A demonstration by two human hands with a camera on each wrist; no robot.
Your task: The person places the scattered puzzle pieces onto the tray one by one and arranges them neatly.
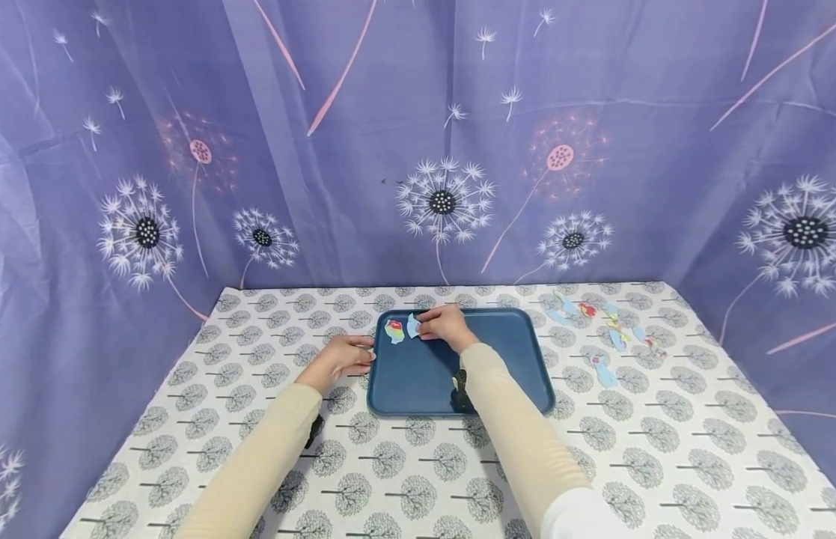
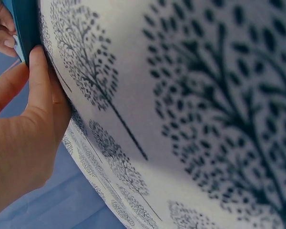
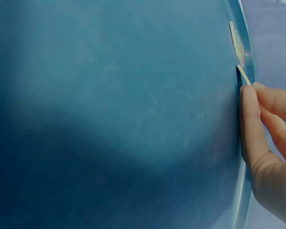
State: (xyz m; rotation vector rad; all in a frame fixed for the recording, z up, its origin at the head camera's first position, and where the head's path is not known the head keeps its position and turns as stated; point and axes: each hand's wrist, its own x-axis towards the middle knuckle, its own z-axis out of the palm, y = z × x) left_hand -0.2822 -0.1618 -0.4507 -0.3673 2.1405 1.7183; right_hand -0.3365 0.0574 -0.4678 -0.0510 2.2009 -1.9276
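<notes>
A blue tray [image 1: 471,374] lies on the table. My right hand [image 1: 444,326] pinches a light blue puzzle piece [image 1: 413,326] between thumb and fingers at the tray's upper left. The right wrist view shows that piece [image 3: 244,75] edge-on, slightly tilted, its end close to another piece on the tray. Just left of it lies a piece with red, yellow and green print [image 1: 394,331]. At the tray's left rim, my left hand [image 1: 340,358] rests its fingertips against the edge, fingers fairly straight; the left wrist view shows thumb and forefinger [image 2: 38,71] touching the rim.
Several loose puzzle pieces [image 1: 605,372] are scattered on the tree-print tablecloth [image 1: 418,494] to the tray's right. A purple dandelion-print curtain [image 1: 364,202] hangs behind and on both sides of the table. A dark patch [image 1: 460,393] shows on the tray beside the right forearm.
</notes>
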